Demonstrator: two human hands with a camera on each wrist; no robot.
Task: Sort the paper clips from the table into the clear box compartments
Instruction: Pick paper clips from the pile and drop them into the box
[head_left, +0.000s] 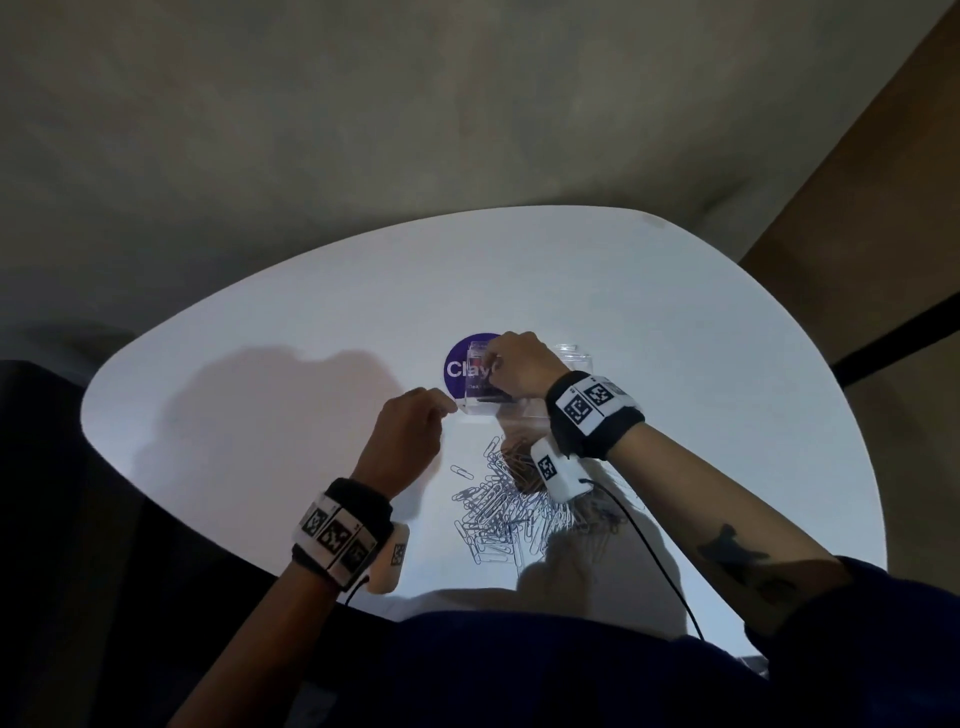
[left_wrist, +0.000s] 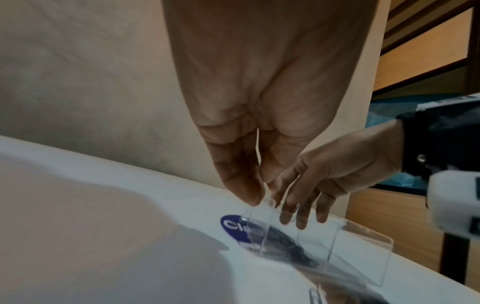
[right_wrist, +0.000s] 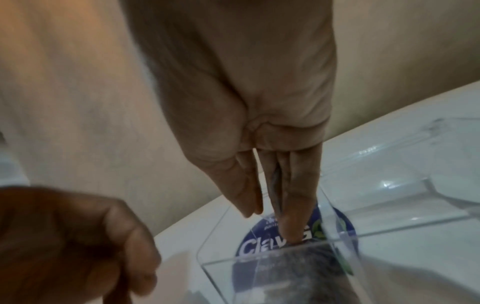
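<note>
The clear box (head_left: 571, 358) stands on the white table (head_left: 311, 338), partly over a round purple sticker (head_left: 460, 366). My right hand (head_left: 511, 364) hangs over its left compartment, straight fingers (right_wrist: 293, 230) pointing down inside, and I see nothing held in them. A dark heap of clips (left_wrist: 285, 244) lies in that compartment. My left hand (head_left: 449, 408) pinches the box's near left corner (left_wrist: 246, 214) with thumb and forefinger. A pile of silver paper clips (head_left: 498, 514) with some copper-coloured ones (head_left: 519, 465) lies in front of the box.
The table's rounded edge runs close to my body, with a dark seat at the left. A cable (head_left: 654, 551) trails from my right wrist camera (head_left: 558, 470) across the pile. Bare table surface spreads to the left and right of the box.
</note>
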